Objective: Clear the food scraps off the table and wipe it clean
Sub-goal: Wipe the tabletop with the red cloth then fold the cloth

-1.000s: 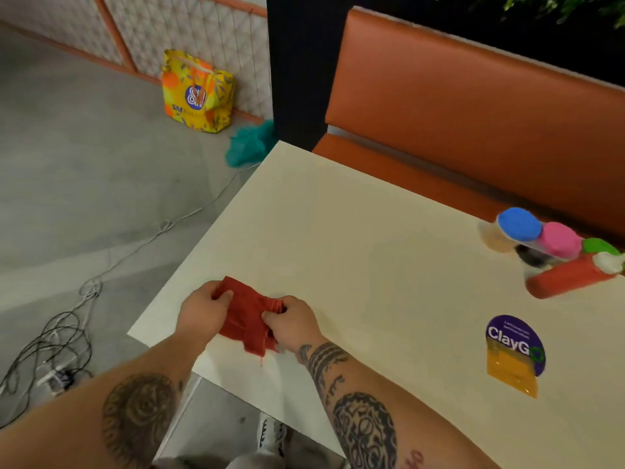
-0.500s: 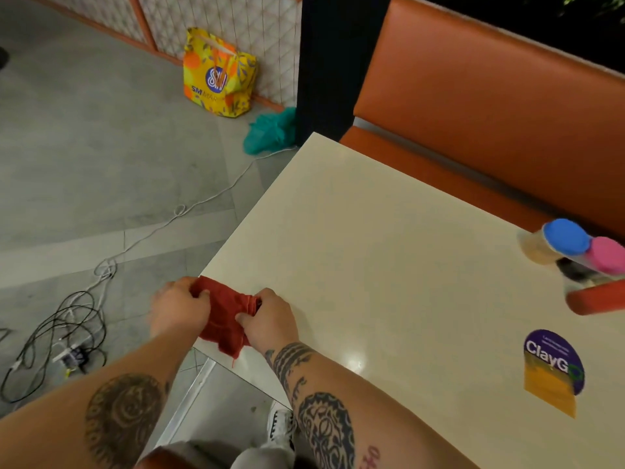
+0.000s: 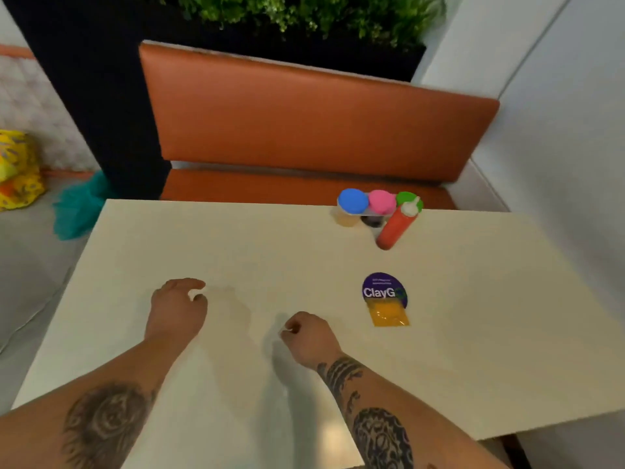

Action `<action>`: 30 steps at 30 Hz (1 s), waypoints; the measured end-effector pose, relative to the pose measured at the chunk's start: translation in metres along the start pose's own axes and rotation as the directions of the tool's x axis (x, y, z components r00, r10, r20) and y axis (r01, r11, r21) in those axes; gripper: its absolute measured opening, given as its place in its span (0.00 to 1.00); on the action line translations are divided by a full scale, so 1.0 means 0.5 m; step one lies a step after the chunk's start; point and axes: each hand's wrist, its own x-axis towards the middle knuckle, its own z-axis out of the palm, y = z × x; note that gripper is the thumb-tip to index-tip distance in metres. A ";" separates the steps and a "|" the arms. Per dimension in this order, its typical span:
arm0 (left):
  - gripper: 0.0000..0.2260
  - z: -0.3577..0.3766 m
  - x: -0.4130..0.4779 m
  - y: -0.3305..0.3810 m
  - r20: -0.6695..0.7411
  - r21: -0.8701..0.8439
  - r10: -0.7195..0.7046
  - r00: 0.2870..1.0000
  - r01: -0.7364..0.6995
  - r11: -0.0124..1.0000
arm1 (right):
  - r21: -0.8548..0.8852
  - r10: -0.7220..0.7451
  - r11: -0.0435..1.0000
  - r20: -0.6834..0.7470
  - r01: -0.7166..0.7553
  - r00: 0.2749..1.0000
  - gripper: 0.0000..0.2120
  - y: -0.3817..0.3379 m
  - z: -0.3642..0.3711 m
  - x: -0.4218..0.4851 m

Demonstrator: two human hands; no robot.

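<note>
Plainly, the right hand [image 3: 306, 338] is nearest, its fingers curled under with a pale speck at their tips. I cannot tell whether that is a pinched scrap. Left of those fingers and a little farther off, the left hand [image 3: 177, 308] hovers low over the table [image 3: 473, 333], thumb and forefinger loosely bent, seemingly holding nothing. No other food scraps show on the tabletop around either hand.

The step looks like picking up the last crumbs. It would go best by pinching lightly with the fingertips and checking the bare stretch between the two hands. The ground right of the right fingers, toward the purple sticker [image 3: 384, 292], needs checking too. Beyond the sticker stand the red sauce bottle [image 3: 395, 226] and the lidded jars [image 3: 353, 201], which the hands should avoid knocking.

Half a second ago both hands gripped a red cloth between them at the table's near left corner. Now the cloth is out of sight, the hands are apart and farther in, and the view faces the bench [image 3: 304, 123].
</note>
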 end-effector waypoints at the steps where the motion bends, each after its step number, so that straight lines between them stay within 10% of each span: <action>1: 0.14 0.024 0.012 0.048 0.034 -0.030 0.054 0.998 -0.053 0.998 | 0.039 0.031 0.999 -0.051 -0.029 0.998 0.12 0.028 -0.045 0.002; 8: 0.11 0.185 0.050 0.364 0.212 -0.177 0.302 0.930 -0.267 0.947 | 0.300 0.181 0.951 -0.347 -0.074 0.920 0.05 0.175 -0.320 0.040; 14: 0.16 0.288 0.061 0.574 0.368 -0.307 0.286 0.885 -0.175 0.935 | 0.386 0.158 0.921 -0.476 0.044 0.865 0.13 0.189 -0.478 0.094; 24: 0.25 0.434 0.113 0.734 0.529 -0.438 0.200 0.825 0.063 0.897 | 0.243 0.032 0.967 -0.419 0.078 0.907 0.37 0.212 -0.585 0.264; 30: 0.19 0.482 0.108 0.742 0.491 -0.458 0.267 0.829 -0.015 0.889 | 0.233 -0.067 0.957 -0.406 0.174 0.911 0.24 0.220 -0.579 0.280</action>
